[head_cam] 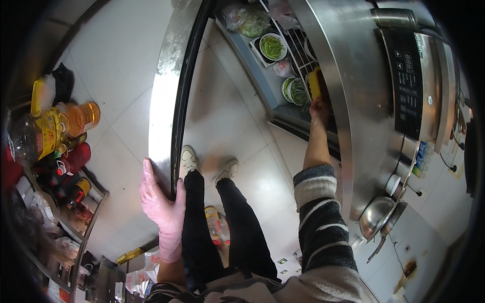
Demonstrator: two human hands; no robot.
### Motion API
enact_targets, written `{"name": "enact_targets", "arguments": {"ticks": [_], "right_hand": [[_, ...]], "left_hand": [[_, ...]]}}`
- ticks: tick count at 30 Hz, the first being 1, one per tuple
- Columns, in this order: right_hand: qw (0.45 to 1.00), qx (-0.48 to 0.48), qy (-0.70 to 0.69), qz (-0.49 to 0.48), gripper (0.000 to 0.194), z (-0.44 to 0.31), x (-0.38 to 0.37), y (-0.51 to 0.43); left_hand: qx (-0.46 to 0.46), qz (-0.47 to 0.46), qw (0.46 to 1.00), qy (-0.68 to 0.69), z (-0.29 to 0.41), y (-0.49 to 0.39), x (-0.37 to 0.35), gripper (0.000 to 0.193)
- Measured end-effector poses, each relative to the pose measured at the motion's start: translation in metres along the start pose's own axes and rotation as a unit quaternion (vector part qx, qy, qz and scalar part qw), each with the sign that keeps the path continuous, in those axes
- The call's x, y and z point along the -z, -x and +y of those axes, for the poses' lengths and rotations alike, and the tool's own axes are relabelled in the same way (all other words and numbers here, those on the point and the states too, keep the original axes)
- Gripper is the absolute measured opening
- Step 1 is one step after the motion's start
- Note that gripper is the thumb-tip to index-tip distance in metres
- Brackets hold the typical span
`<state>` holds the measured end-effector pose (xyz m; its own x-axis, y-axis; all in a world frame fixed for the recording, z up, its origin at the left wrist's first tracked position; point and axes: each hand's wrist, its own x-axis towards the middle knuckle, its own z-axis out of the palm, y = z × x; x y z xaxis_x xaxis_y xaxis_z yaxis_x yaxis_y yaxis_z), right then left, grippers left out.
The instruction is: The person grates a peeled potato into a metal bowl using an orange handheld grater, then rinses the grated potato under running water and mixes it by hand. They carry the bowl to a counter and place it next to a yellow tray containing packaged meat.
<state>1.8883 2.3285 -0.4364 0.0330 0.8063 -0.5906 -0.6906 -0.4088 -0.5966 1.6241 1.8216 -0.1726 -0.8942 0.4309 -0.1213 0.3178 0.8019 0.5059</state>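
Observation:
My left hand (163, 202), in a pink glove, grips the edge of the swung-out stainless steel refrigerator door (165, 110). Bare, my right hand (319, 108) reaches into the under-counter refrigerator and holds the near end of a yellow plastic container (314, 83) by the wire shelf (297, 53). Its contents are hard to make out. Below the shelf, bowls of leafy greens (295, 91) stand close to my right hand. Farther in are a white bowl of cut green beans (272, 47), a small knotted plastic bag (282, 68) and a larger bag of greens (252, 22).
The steel counter (337, 94) runs above the refrigerator, bearing an appliance with a black control panel (405, 83) and a metal bowl (375, 216). Oil bottles (81, 117) and a loaded rack (89, 227) stand at the left. More bottles (213, 223) lie between my legs.

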Motion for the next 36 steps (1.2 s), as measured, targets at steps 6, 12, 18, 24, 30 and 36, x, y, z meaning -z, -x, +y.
{"name": "enact_targets", "arguments": {"ticks": [6,12,18,24,30,36], "right_hand": [[0.996,-0.008,-0.042,0.077,0.024,0.04,-0.028,0.081],[0.997,-0.007,0.079,-0.005,0.035,0.062,-0.016,0.194],[0.963,-0.081,0.232,-0.109,0.041,0.027,0.015,0.307],[0.923,-0.224,0.281,-0.134,0.045,-0.024,0.056,0.42],[0.907,-0.259,0.304,-0.131,0.043,-0.136,0.126,0.513],[0.946,-0.143,0.278,-0.081,0.044,-0.269,0.208,0.588]], "left_hand": [[-0.002,0.0,1.0,-0.005,0.008,0.006,-0.003,0.081],[-0.022,0.007,1.0,-0.006,0.015,0.007,0.0,0.084],[-0.037,0.011,0.999,-0.005,0.019,0.015,-0.002,0.087],[-0.031,-0.019,0.999,0.019,0.037,0.03,-0.011,0.093],[-0.06,-0.131,0.988,0.056,0.082,0.061,-0.03,0.103],[-0.044,-0.234,0.966,0.096,0.138,0.071,-0.081,0.105]]}}
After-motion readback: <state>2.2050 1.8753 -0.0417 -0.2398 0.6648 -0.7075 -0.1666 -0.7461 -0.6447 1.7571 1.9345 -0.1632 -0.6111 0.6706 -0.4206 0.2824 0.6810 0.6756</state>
